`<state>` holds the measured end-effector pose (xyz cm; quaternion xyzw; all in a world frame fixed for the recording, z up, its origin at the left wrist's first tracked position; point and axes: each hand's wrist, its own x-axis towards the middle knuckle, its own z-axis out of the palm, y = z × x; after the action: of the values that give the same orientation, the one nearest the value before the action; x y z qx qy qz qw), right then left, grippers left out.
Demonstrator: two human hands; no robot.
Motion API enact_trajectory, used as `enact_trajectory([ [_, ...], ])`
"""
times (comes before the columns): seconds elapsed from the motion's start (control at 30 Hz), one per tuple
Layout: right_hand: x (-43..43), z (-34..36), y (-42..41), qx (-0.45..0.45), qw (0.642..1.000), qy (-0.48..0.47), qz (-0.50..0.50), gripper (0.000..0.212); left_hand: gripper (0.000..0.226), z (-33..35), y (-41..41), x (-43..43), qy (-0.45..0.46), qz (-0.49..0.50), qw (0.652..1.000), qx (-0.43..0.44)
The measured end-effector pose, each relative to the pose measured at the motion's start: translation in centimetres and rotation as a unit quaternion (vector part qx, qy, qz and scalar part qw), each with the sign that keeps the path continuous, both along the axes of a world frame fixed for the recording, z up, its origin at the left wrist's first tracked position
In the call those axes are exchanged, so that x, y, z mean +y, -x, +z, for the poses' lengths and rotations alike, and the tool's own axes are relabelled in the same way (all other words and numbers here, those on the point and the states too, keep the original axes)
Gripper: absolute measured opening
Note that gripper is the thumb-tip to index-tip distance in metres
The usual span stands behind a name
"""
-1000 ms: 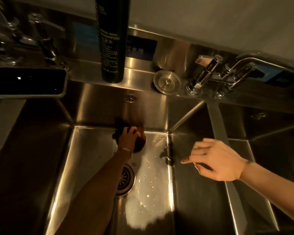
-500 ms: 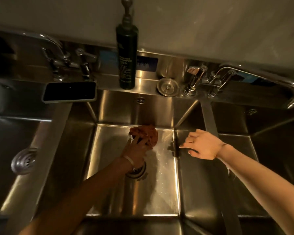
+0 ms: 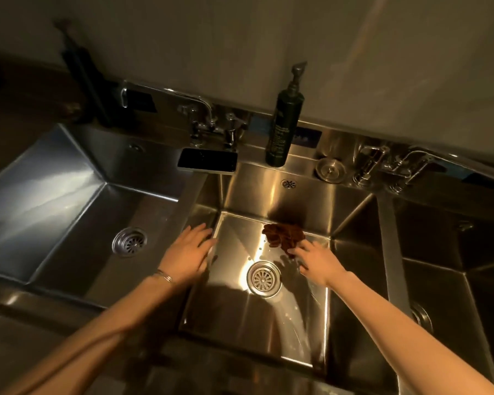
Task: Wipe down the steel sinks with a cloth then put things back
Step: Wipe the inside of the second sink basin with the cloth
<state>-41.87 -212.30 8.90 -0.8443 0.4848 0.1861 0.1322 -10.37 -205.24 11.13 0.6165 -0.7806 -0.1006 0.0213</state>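
- Evidently we are mid-wipe: the cloth (image 3: 284,235) lies crumpled on the floor of the middle sink (image 3: 240,309), against its back wall and just beyond the right grip (image 3: 317,259).
- Our left grip (image 3: 190,252) is wide, with fingers spread and holding nothing, over the sink's left wall and well to the left of the cloth.
- Droplets and streaks shine on the steel between the two grips, around the drain (image 3: 263,278), so we judge this basin unfinished.
- Nothing tells us whether the left sink (image 3: 69,195), beyond the left grip's outer side, or the right sink (image 3: 439,280), past the right grip, has been wiped.
- A phone (image 3: 207,160), a pump bottle (image 3: 280,129) and a stopper (image 3: 329,170) sit on the back ledge beyond both grips; we take the putting-back as not yet begun.
- Blur hides the right grip's fingers: they reach the cloth's near edge, but we cannot tell whether they pinch it or merely touch it.
- Most of the right sink is dark and cut off at the frame's edge, and the bottle's label is unreadable.
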Motion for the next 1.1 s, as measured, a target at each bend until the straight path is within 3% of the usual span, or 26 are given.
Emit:
enact_trajectory([
  [0.2,-5.4,-4.9,-1.1,-0.014,0.998,-0.055,-0.015,0.048,0.066,0.4,-2.0,-0.6,0.043,0.093,0.995,-0.009],
  [0.43,-10.9,-9.9,-1.2,-0.114,0.988,-0.102,-0.024,0.049,0.066,-1.2,-2.6,-1.8,0.044,0.167,0.985,-0.026],
  [0.57,-13.1,-12.9,-1.7,-0.021,0.993,-0.097,0.063,0.052,0.076,-2.4,-2.5,-1.9,0.049,0.19,0.98,-0.032],
  [0.77,-13.8,-16.9,-2.5,-0.008,0.988,-0.145,-0.049,0.054,0.091,-3.8,-2.5,-1.7,0.026,0.214,0.975,-0.052],
  [0.97,-12.0,-19.8,-3.8,0.033,0.994,-0.076,-0.076,0.052,0.064,-3.7,-2.7,-1.5,0.069,0.218,0.974,-0.002],
  [1.1,-11.4,-20.3,-6.7,-0.008,0.998,-0.019,-0.062,0.055,0.059,-3.7,-2.6,-1.4,0.078,0.224,0.971,0.019],
])
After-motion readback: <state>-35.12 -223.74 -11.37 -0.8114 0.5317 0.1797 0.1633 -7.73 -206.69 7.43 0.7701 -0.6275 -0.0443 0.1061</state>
